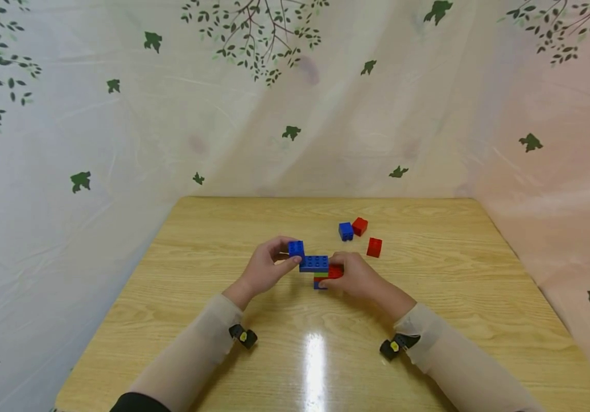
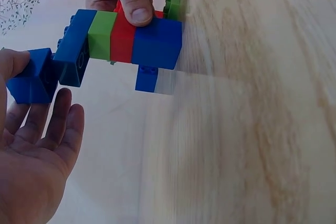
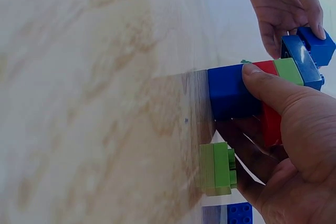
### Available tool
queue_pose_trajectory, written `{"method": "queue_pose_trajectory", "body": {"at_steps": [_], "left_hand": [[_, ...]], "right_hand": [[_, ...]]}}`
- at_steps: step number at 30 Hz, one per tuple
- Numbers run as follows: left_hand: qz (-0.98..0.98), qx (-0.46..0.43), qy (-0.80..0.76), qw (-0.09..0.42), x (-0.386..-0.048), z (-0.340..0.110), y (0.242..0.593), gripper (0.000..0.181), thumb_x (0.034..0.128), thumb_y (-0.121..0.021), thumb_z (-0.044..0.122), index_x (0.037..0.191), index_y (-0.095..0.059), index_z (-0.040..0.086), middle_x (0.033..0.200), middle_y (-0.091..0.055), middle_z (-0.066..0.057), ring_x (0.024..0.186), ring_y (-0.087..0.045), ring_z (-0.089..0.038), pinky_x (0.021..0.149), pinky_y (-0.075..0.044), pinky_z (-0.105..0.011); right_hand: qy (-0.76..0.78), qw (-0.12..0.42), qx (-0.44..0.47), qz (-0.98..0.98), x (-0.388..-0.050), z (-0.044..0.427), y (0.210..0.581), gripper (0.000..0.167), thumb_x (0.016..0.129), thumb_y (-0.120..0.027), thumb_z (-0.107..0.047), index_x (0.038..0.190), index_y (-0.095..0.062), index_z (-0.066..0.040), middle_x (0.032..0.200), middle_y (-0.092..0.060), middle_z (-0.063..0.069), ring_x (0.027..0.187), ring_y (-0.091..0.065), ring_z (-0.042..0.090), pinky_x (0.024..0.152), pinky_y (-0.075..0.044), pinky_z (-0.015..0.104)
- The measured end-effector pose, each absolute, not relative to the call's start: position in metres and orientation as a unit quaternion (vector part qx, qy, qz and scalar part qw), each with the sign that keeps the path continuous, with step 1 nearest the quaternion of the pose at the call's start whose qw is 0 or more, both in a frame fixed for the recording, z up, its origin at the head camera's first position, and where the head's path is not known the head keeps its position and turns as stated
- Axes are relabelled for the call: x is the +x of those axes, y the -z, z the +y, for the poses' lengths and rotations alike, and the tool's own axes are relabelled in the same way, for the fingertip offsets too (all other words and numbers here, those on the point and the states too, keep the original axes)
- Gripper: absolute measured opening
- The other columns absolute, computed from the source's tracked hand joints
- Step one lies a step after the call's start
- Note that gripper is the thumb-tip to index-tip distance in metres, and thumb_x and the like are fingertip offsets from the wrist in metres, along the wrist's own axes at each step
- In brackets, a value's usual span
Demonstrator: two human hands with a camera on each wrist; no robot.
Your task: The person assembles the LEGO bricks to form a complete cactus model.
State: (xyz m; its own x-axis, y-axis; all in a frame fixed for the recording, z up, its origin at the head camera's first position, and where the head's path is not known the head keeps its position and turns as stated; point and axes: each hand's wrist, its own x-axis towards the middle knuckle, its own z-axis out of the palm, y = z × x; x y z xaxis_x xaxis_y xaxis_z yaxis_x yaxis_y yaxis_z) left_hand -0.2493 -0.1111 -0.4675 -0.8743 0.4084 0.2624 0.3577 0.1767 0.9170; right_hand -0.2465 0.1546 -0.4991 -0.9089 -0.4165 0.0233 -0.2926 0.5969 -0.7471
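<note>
My left hand [image 1: 264,269] pinches a small blue brick [image 1: 296,248] between thumb and fingers. It is at the left end of a long blue brick [image 1: 314,264]; I cannot tell whether the two are joined. The long brick tops a brick stack, with a light green brick [image 2: 100,35], a red brick [image 2: 122,41] and a bottom blue brick [image 2: 157,44] under it. My right hand [image 1: 359,277] grips the stack from the right, its thumb [image 3: 268,85] across the bottom blue and red bricks. Part of the red layer is behind that hand.
On the wooden table [image 1: 212,229], beyond my hands, lie a loose blue brick [image 1: 345,231] and two red bricks, one beside it [image 1: 360,226] and one nearer [image 1: 374,247]. A green brick [image 3: 218,169] stands near my right hand. A patterned cloth [image 1: 325,143] hangs behind the table.
</note>
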Motion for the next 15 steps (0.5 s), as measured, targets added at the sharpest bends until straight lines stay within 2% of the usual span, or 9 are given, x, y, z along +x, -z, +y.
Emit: {"method": "queue_pose_trajectory", "body": {"at_steps": [10,15], "left_hand": [[0.768,0.270,-0.579,0.030,-0.2508,-0.1110,0.4721,0.029,0.1003,-0.073,0.012,0.129,-0.068,0.008,0.115,-0.072,-0.008,0.110,-0.069,-0.027,0.099,-0.057,-0.046],[0.765,0.271,-0.582,0.053,-0.2491,-0.1126,0.4717,0.030,0.1020,-0.071,0.012,0.131,-0.066,0.011,0.116,-0.066,-0.008,0.105,-0.073,-0.026,0.089,-0.062,-0.039]], "right_hand": [[0.404,0.074,-0.196,0.890,-0.2467,0.1552,0.5004,0.035,0.085,-0.090,-0.036,0.113,-0.078,-0.019,0.095,-0.064,-0.003,0.086,-0.060,0.018,0.070,-0.053,0.032],[0.405,0.077,-0.195,0.890,-0.2478,0.1554,0.5010,0.036,0.085,-0.090,-0.036,0.114,-0.078,-0.019,0.097,-0.065,-0.003,0.087,-0.060,0.019,0.072,-0.053,0.032]]}}
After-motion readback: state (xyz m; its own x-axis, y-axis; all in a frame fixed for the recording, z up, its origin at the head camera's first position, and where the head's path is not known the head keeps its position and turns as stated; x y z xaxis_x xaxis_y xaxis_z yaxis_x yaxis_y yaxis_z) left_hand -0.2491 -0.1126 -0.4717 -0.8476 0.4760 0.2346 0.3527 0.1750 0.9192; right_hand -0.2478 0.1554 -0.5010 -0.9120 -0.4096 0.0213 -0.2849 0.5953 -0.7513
